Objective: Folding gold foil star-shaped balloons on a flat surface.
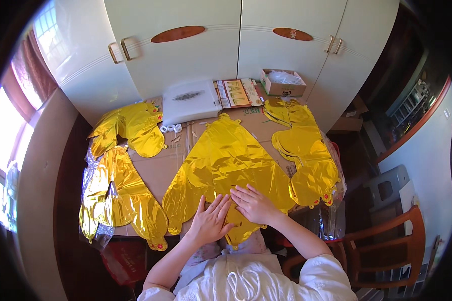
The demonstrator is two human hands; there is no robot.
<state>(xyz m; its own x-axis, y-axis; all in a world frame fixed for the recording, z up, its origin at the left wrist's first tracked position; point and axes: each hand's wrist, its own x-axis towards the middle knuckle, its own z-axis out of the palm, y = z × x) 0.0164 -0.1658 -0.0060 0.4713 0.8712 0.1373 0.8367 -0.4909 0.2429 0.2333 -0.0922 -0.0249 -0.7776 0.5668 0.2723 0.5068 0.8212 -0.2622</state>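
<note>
Head view: at the far left corner of the cardboard-covered table [156, 173] lies a rumpled foil piece [138, 120]; below it, a gold foil shape [118, 168] follows the left edge. White rolls [171, 128] sit beside a whitish plastic pack [191, 103] near the far edge. The left hand [209, 223], palm down, fingers straight, grasps nothing; it lies over the broad foil sheet [226, 150], which fills the middle and overhangs the near edge. The right hand [253, 203], equally flat and ungrasping, mirrors it, probably to keep the slippery foil smooth; firm contact I cannot tell. A printed card [234, 94] and a small carton [285, 90] line the far edge, presumably leaving working room. Along the right edge lies a layered foil stack [311, 150], perhaps kept apart to avoid mixing.
</note>
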